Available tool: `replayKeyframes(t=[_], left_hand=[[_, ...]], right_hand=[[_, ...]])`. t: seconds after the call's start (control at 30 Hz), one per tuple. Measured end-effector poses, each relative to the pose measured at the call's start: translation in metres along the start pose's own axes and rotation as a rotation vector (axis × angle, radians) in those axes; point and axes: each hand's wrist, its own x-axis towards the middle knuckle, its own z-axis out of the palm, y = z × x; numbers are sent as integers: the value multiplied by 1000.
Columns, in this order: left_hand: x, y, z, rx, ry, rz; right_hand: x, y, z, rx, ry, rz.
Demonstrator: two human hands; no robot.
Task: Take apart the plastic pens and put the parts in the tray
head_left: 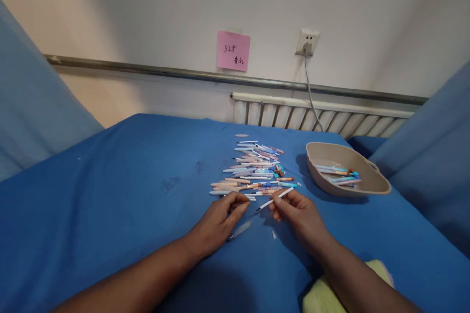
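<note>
Between the thumb and fingers of my right hand [295, 210] is a white pen refill [277, 198], its dark tip slanting down to the left. My left hand [222, 217] is just left of that tip, thumb and forefinger close together in a pinch; whatever they hold is hidden. Below the left fingers lies a pale pen barrel [241, 230], partly behind the hand. A small white cone-shaped tip [273, 235] rests on the blue sheet below the refill. Beyond both hands spreads a pile of pen parts [253, 171], with barrels, refills and coloured upper halves laid crosswise.
To the right stands a beige basin [348, 188] with several pens inside. A yellow-green cloth [323, 298] lies under my right forearm. Behind the blue-covered surface [147, 166] are a radiator [286, 107], a metal rail [183, 72] and a plugged-in cable [309, 80]. Blue curtains hang at both sides.
</note>
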Motion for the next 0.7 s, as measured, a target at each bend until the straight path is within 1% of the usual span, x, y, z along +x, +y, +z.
replayKeyframes(t=[0.07, 0.17, 0.27, 0.33, 0.43, 0.6, 0.7], left_hand=[[-1, -1, -6, 77, -4, -32], [-5, -1, -13, 225, -74, -33], [-12, 2, -12, 379, -147, 59], [-16, 3, -9, 438, -201, 113], [-16, 3, -5, 353, -225, 99], [-10, 2, -4, -14, -166, -54], [-9, 2, -4, -104, -144, -63]], right_hand=[[2, 2, -4, 15, 21, 17], [2, 4, -6, 13, 36, 28], [1, 3, -5, -14, 45, 18], [0, 2, -4, -26, 51, 11], [-1, 0, -5, -14, 72, -30], [-6, -5, -4, -18, 102, -146], [-10, -10, -1, -60, 91, -191]])
